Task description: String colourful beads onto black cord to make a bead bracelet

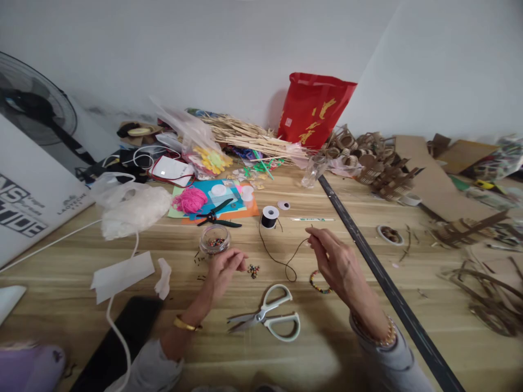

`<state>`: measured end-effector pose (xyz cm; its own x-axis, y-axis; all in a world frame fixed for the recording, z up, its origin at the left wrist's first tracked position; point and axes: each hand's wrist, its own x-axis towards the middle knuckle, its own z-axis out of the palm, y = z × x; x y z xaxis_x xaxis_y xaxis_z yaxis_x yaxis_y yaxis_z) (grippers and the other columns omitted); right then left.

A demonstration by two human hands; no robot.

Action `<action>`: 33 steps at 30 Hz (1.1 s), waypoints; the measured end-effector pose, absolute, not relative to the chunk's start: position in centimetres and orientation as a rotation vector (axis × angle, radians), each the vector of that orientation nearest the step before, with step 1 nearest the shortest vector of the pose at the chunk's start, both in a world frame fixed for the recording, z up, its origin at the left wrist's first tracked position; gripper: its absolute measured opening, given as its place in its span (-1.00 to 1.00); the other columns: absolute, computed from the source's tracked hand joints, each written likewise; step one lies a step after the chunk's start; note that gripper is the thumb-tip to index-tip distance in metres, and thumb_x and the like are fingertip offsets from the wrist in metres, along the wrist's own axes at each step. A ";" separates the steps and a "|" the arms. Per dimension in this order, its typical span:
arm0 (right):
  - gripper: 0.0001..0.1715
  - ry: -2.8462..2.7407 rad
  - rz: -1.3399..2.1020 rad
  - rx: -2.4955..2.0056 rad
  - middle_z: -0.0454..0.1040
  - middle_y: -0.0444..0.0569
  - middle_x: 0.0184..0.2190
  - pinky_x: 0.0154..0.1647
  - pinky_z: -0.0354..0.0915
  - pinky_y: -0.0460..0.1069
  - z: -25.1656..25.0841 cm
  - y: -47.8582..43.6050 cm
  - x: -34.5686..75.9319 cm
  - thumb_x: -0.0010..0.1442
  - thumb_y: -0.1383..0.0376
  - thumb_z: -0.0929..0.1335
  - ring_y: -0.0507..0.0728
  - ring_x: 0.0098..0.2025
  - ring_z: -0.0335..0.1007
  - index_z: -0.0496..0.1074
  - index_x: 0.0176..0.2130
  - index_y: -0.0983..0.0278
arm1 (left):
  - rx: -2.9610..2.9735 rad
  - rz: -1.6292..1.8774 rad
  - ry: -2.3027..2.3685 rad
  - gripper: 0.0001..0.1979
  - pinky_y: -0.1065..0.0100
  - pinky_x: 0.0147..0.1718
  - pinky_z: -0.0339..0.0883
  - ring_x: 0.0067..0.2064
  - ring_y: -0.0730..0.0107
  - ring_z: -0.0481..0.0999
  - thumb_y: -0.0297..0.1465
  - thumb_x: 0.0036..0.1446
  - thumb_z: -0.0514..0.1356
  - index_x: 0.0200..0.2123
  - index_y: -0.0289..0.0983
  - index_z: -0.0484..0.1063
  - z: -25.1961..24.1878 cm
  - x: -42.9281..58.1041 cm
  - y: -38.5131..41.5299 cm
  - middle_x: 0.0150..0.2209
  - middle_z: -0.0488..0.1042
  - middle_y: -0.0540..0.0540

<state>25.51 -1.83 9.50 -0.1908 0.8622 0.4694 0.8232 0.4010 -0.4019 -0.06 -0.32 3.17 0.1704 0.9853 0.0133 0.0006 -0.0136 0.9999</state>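
Note:
My right hand point(337, 261) pinches the end of a thin black cord point(274, 260), which loops over the table from a white-rimmed spool point(269, 216). My left hand point(224, 268) has its fingers and thumb drawn together beside a small pile of coloured beads point(253, 271); whatever is between the fingertips is too small to make out. Just behind it stands a clear jar point(214, 240) with more beads inside. A beaded bracelet point(320, 283) lies partly under my right hand. White-handled scissors point(261, 317) lie open in front, between my forearms.
Black pliers point(218, 218) and pink yarn point(190, 200) lie on coloured paper. A dark strip point(379, 277) crosses the table point(327, 348) at the right. Behind are sticks point(245, 133), a red bag point(314, 111) and a glass point(314, 171); a plastic bag point(133, 209) lies left.

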 end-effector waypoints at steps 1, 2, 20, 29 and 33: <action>-0.70 -2.027 0.090 -1.457 0.47 0.04 -0.32 -0.39 0.27 -0.04 9.4 -1.8 25.7 0.34 0.34 0.16 0.11 -0.42 0.42 0.27 0.03 0.30 | 1.459 1.072 1.128 -0.78 0.36 -0.37 0.29 -0.42 0.34 0.43 -0.28 0.12 0.16 -0.41 -0.30 0.49 3.1 -0.4 -0.3 -0.53 0.47 -0.04; -0.69 -2.044 0.109 -1.479 0.48 0.02 -0.35 -0.42 0.26 -0.05 9.2 -1.8 25.7 0.34 0.34 0.16 0.09 -0.46 0.41 0.23 0.06 0.31 | 1.629 1.051 1.169 -0.80 0.35 -0.34 0.29 -0.40 0.32 0.45 -0.31 0.14 0.15 -0.42 -0.28 0.49 2.9 -0.6 -0.4 -0.50 0.49 -0.06; -0.71 -2.047 -0.475 -1.771 0.52 -0.03 -0.46 -0.60 -0.02 -0.08 11.5 -2.8 27.9 0.33 0.28 0.16 0.10 -0.54 0.41 0.28 -0.01 0.32 | 2.298 0.732 1.240 -0.86 0.32 -0.28 0.34 -0.30 0.28 0.51 -0.53 0.18 0.11 -0.36 -0.30 0.46 0.0 -0.4 -0.3 -0.36 0.55 -0.11; -0.87 -2.211 0.602 -1.334 0.46 -0.09 -0.45 -0.43 0.16 -0.13 6.7 -0.7 22.8 0.21 0.40 0.26 0.02 -0.46 0.33 0.38 -0.36 0.27 | 2.214 0.667 1.257 -0.85 0.35 -0.28 0.36 -0.31 0.28 0.51 -0.58 0.08 0.13 -0.36 -0.31 0.49 -0.2 -0.1 -0.4 -0.37 0.53 -0.12; -0.89 -2.006 1.053 -1.327 0.31 -0.20 -0.61 -0.54 0.10 -0.15 2.9 -0.5 20.0 0.18 0.42 0.27 -0.02 -0.57 0.20 0.37 -0.36 0.30 | 2.040 0.730 1.266 -0.87 0.39 -0.38 0.35 -0.40 0.33 0.50 -0.56 0.02 0.16 -0.36 -0.31 0.49 -0.8 0.0 -0.4 -0.42 0.52 -0.10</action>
<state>20.04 -0.46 2.88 -0.3922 0.9199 -0.0024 0.5246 0.2216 -0.8220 0.00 -0.36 -0.77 0.3873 0.9129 0.1290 0.5687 -0.3467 0.7459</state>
